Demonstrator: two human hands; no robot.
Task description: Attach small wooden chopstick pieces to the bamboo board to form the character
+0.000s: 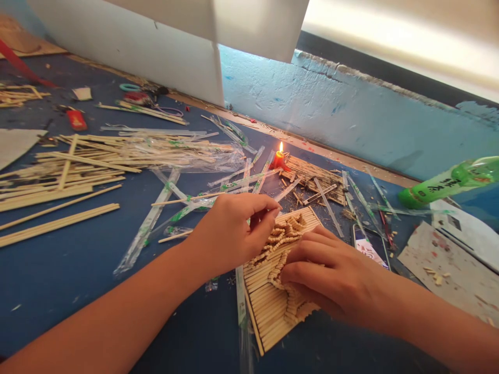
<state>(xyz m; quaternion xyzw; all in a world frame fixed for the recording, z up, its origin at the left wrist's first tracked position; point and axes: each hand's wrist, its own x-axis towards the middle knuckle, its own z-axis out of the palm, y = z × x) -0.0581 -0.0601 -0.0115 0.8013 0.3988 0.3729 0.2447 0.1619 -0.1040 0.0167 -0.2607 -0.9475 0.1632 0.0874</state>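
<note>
A panel of wooden sticks [265, 317] laid side by side lies at an angle on the blue table. Wavy rows of small stick pieces [290, 306] stand on it. My left hand [237, 228] hovers over the panel's upper left edge, thumb and forefinger pinched together; whatever is between them is too small to name. My right hand [327, 270] rests on the panel's right side, its fingers curled together against the wavy rows. Its fingertips are partly hidden, and I cannot make out what they grip.
A lit red candle [278, 158] burns behind the panel, beside a scorched stick mat [312, 176]. Piled chopsticks [78, 166] and plastic wrappers [150, 223] cover the left. A phone [370, 246], stained paper [444, 259] and a green bottle [448, 184] lie to the right.
</note>
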